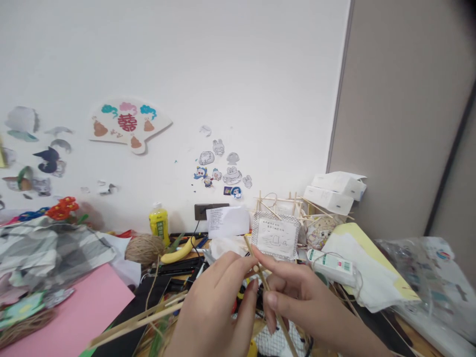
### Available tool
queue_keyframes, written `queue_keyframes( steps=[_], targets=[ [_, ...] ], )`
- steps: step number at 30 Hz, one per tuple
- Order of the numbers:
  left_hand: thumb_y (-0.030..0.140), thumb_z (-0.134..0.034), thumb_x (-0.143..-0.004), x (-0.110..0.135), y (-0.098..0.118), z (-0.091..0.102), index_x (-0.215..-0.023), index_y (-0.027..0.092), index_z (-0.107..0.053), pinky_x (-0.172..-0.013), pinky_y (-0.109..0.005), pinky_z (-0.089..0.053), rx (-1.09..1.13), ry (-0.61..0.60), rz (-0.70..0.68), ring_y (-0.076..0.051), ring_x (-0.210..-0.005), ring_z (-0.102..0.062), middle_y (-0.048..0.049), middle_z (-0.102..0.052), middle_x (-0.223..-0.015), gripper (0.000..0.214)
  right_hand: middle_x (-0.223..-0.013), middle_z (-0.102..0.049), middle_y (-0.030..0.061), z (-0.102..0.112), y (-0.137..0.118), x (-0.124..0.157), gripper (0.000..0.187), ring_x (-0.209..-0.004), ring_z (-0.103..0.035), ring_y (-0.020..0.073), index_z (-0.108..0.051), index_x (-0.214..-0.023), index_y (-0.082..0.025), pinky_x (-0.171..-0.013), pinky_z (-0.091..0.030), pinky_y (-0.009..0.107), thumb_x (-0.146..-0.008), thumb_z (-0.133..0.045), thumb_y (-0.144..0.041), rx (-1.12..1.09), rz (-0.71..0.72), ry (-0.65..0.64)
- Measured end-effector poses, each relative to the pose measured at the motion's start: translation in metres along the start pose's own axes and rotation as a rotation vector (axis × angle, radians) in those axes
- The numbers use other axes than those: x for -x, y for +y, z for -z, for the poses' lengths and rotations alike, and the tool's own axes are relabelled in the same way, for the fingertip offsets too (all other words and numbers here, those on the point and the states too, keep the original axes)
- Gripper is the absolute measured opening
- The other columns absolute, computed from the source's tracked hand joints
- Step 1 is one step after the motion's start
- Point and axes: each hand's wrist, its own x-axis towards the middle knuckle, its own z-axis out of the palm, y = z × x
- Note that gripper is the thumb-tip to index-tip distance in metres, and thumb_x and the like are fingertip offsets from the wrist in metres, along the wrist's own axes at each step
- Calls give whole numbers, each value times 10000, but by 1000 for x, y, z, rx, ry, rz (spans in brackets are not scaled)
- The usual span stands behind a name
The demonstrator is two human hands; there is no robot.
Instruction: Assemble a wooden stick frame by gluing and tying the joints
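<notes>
My left hand (pixel 215 302) and my right hand (pixel 301 297) meet low in the middle of the head view. Both pinch thin wooden sticks (pixel 260 275) that cross between the fingertips; one stick runs down past my right fingers. Just behind the fingertips stands a small square panel (pixel 275 236) with a grey mesh border and a printed white paper face. Longer wooden sticks (pixel 148 317) lie flat under my left hand.
A cluttered desk holds a ball of twine (pixel 144 248), a yellow bottle (pixel 158 224), a banana-shaped object (pixel 179 253), pink paper (pixel 82 312), striped cloth (pixel 52 250), a wooden stick frame (pixel 282 202), white boxes (pixel 334 191), a plastic bag (pixel 427 282). Stickers cover the wall.
</notes>
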Motion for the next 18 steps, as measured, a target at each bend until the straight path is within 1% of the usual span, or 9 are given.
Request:
queue_keyframes(
  steps=[4, 10, 15, 18],
  targets=[
    [78, -458, -833, 0, -1, -1, -992, 220, -500, -603, -232, -452, -11, 14, -4, -124, -687, -556, 3, -561, -770, 217, -611, -600, -32, -1, -1, 0, 560, -528, -490, 88, -341, -1381, -282, -548, -400, 242, -863, -554, -302, -9, -4, -2],
    [86, -475, -820, -1, 1, 2, -1033, 216, -493, -642, -236, -462, 18, -19, 10, -125, -734, -569, -3, -574, -812, 250, -610, -591, -30, -2, -1, 0, 572, -516, -492, 81, -364, -1372, -272, -552, -405, 241, -849, -573, -371, -36, 13, -2],
    [91, -461, -839, 0, 0, -1, -998, 222, -504, -609, -232, -449, 10, -4, 22, -120, -690, -558, 8, -560, -770, 211, -601, -581, -33, -2, 2, 0, 583, -506, -481, 81, -353, -1378, -271, -525, -401, 232, -846, -573, -371, -19, -16, 14],
    [89, -459, -833, -1, 2, 1, -1000, 217, -507, -622, -231, -453, 21, -16, 29, -120, -711, -565, 5, -563, -781, 216, -605, -582, -32, -2, 1, 0, 590, -510, -490, 83, -353, -1377, -271, -522, -402, 231, -843, -575, -388, -21, -12, 3]
  ],
)
